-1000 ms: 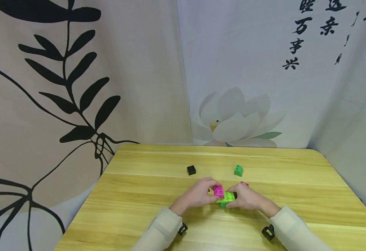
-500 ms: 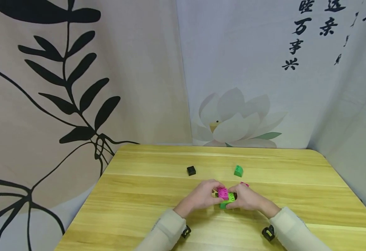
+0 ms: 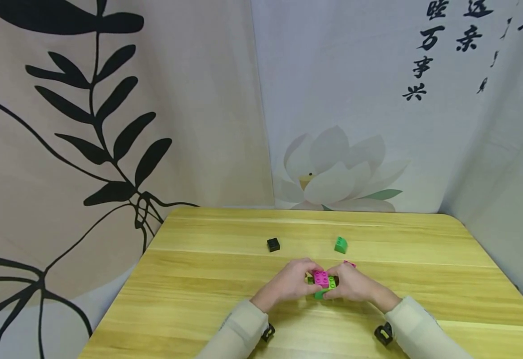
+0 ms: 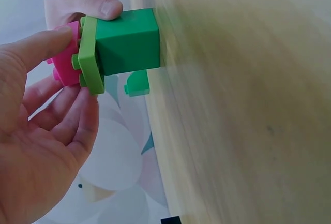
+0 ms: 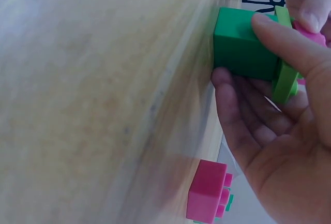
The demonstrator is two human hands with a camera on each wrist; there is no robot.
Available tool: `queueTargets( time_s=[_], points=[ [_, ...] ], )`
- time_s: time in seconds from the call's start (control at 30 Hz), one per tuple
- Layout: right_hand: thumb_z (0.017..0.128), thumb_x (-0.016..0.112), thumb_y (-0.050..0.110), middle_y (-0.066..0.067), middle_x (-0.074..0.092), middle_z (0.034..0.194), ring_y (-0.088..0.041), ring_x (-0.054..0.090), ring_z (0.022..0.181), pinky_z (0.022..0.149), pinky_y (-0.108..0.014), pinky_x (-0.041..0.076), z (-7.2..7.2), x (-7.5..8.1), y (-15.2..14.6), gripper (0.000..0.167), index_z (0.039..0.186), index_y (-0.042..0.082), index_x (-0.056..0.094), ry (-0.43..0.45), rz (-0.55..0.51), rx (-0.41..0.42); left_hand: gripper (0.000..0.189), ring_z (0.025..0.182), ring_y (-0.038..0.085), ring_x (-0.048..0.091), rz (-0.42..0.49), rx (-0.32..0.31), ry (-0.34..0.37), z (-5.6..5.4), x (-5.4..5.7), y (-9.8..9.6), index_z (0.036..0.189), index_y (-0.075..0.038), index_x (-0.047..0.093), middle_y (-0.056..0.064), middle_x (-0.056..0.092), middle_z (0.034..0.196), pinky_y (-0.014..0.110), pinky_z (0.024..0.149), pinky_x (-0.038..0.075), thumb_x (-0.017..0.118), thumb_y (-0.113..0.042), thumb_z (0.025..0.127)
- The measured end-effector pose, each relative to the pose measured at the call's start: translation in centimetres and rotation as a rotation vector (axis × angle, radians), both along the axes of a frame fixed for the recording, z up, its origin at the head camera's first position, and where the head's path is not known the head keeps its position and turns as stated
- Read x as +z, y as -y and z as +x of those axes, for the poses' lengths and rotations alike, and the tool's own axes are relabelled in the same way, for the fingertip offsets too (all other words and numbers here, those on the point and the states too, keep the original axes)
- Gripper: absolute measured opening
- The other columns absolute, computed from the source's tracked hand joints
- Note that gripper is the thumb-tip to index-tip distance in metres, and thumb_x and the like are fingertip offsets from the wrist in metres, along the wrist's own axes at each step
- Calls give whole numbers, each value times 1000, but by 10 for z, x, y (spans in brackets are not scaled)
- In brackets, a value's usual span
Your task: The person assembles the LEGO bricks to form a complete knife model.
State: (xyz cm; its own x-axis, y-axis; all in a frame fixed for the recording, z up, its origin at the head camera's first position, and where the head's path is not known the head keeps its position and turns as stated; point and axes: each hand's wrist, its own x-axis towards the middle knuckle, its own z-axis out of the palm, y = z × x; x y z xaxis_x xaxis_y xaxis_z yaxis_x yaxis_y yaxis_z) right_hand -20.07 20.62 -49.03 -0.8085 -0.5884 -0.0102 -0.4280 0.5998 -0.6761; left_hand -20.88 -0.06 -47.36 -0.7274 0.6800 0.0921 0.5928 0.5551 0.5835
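Note:
Both hands meet over the wooden table (image 3: 225, 309), just in front of me. My right hand (image 3: 350, 282) grips a small stack: a dark green brick (image 5: 240, 50) with a lime plate (image 5: 284, 79) on top of it. Its thumb lies along the green brick, and the fingers curl under it. My left hand (image 3: 293, 280) pinches a magenta brick (image 3: 320, 277) that sits on the lime plate (image 4: 89, 56). In the left wrist view the thumb presses the magenta brick (image 4: 64, 68), and the green brick (image 4: 129, 40) touches the table.
A black brick (image 3: 273, 244) and a green sloped brick (image 3: 340, 245) lie farther back on the table. A second pink brick (image 5: 209, 193) lies just behind my right hand. Printed cloth backdrops hang behind the table.
My left hand has carried the magenta brick right and down onto the lime plate. My right hand has kept the green stack in place.

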Motion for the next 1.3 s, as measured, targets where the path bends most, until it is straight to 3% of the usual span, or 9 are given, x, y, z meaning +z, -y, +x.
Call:
queueTargets(
  time_s=[0.37, 1.0, 1.3],
  points=[
    [74, 81, 26, 11, 55, 62, -1, 45, 50, 44, -20, 39, 0, -2, 0, 19, 81, 20, 65, 6, -11, -6, 28, 76, -4, 55, -28, -1, -7, 4, 2, -2, 109, -13, 65, -10, 66, 94, 11, 66, 44, 73, -25, 84],
    [74, 81, 25, 11, 57, 63, -1, 46, 51, 44, -20, 40, 0, -2, 0, 19, 79, 19, 64, 10, -25, -1, 27, 71, -4, 52, -62, 1, 10, 0, 5, -3, 108, -17, 67, -10, 68, 96, 13, 63, 43, 74, -26, 83],
    [73, 81, 25, 11, 57, 63, -1, 46, 51, 45, -19, 40, -2, -3, -1, 20, 79, 19, 63, 13, -26, -2, 28, 67, -4, 51, -103, -6, -33, 0, 9, -5, 107, -17, 67, -10, 68, 95, 12, 61, 41, 74, -29, 82]
  ],
)
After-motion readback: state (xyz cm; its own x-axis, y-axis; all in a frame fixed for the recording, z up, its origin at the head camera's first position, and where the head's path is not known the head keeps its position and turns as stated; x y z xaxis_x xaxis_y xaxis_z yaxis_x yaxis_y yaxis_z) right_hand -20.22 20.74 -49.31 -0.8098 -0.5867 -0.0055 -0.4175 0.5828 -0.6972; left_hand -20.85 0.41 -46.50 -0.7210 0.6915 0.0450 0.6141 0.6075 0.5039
